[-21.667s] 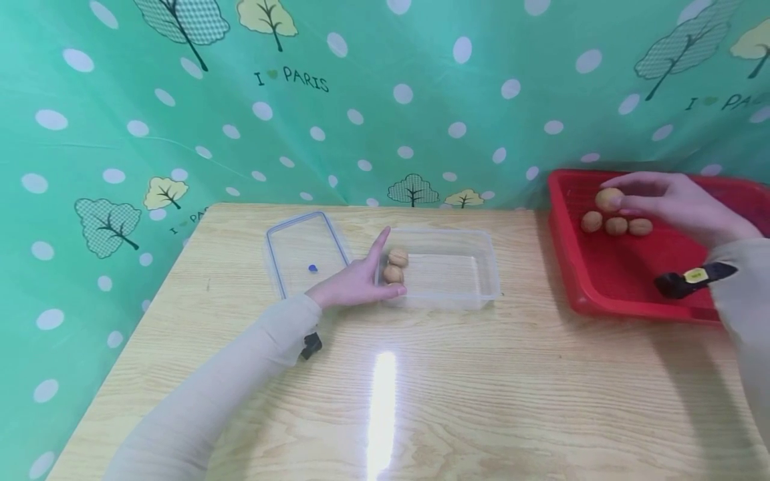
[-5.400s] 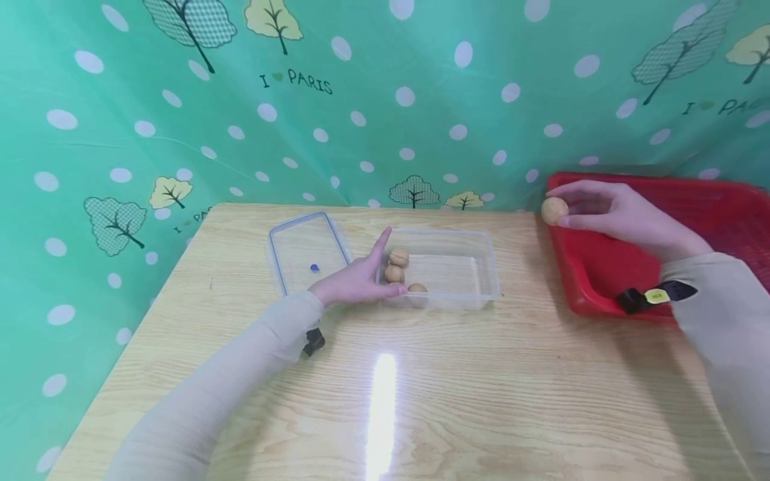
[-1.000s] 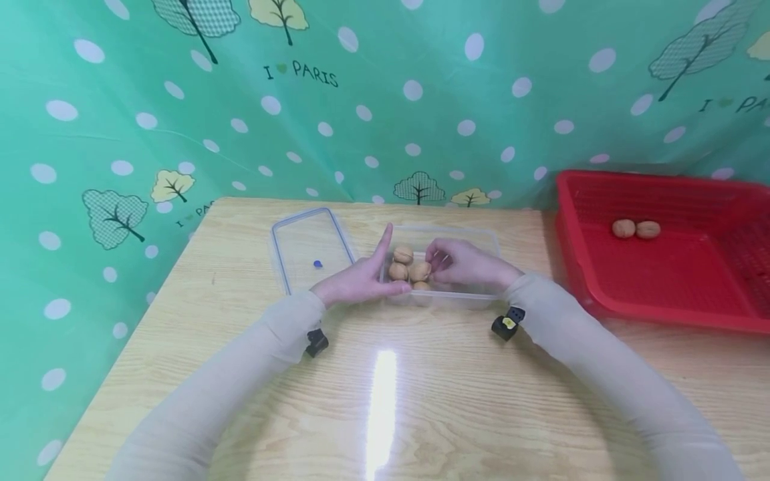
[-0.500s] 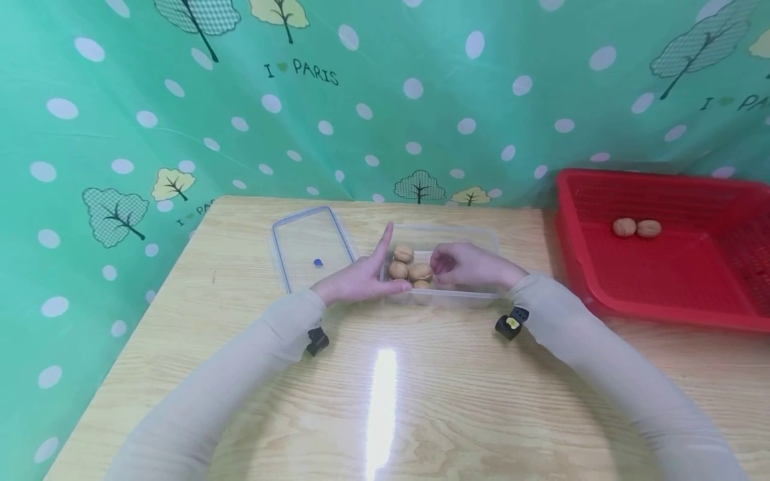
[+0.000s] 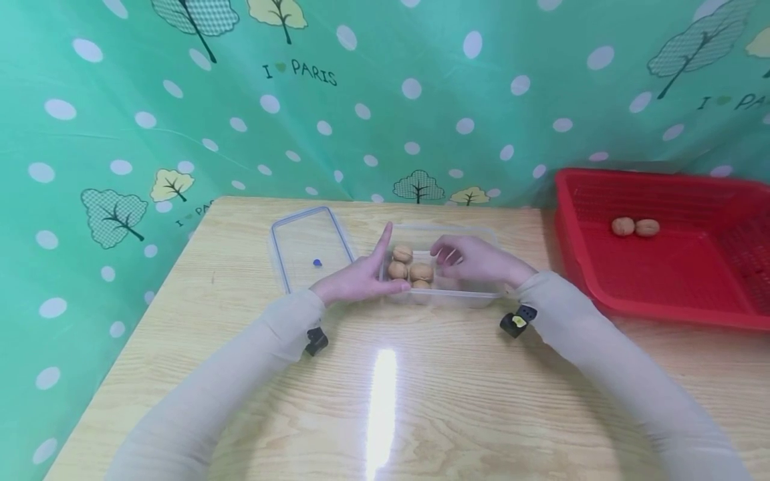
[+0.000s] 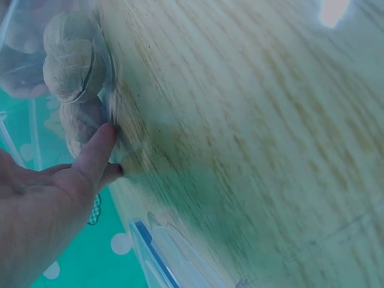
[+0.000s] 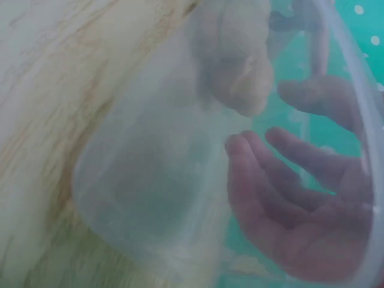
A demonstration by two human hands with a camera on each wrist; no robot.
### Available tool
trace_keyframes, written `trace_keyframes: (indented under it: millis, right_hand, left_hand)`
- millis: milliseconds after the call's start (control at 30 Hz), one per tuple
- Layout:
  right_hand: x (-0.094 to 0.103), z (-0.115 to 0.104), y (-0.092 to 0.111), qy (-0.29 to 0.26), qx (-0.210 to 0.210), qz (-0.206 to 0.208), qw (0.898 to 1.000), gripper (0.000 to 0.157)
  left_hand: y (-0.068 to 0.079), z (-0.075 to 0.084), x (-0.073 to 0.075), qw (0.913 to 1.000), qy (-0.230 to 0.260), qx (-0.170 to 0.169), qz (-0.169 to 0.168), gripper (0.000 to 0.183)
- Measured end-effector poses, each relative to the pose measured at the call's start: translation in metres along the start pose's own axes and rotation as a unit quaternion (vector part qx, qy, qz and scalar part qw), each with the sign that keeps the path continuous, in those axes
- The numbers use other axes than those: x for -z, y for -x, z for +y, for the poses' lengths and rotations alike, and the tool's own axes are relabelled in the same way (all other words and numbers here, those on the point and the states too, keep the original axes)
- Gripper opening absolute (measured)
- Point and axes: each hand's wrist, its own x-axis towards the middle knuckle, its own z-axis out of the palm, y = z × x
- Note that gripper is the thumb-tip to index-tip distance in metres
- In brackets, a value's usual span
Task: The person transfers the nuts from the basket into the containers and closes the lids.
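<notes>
My left hand (image 5: pixel 361 277) spans the left end of a clear plastic container (image 5: pixel 463 294), thumb along the front rim and index finger stretched toward the back corner. Several walnuts (image 5: pixel 421 272) cluster at that end, one partly behind the thumb; the left wrist view shows walnuts (image 6: pixel 75 72) through the clear wall. Inside the container, just right of the nuts, is my right hand (image 5: pixel 475 259). Its fingers are loosely bent and apart, holding nothing. In the right wrist view its fingertips (image 7: pixel 237 144) sit a small gap away from a walnut (image 7: pixel 243 78).
The container's clear lid (image 5: pixel 301 244), edged in blue, lies on the wooden table (image 5: pixel 271 407) to the left. At the right stands a red plastic basket (image 5: pixel 668 300) with two walnuts (image 5: pixel 634 227) near its back. A patterned green cloth (image 5: pixel 361 87) hangs behind the table.
My right hand has let go of a walnut and drawn slightly right, its fingers loosening. Since the earliest frames, the container's walnuts have increased and the basket's decreased. My left hand stays put.
</notes>
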Motion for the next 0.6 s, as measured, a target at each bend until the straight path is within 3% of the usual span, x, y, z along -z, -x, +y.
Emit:
trace_keyframes:
  millis: [233, 600]
  right_hand:
    - [0.007, 0.0, 0.007, -0.007, 0.038, 0.018, 0.999, 0.033]
    - [0.02, -0.002, 0.022, -0.014, 0.036, 0.036, 0.999, 0.027]
  left_hand:
    - [0.001, 0.0, 0.0, 1.0, -0.005, 0.004, 0.0, 0.118]
    - [0.0, -0.002, 0.0, 1.0, -0.006, 0.002, 0.001, 0.118]
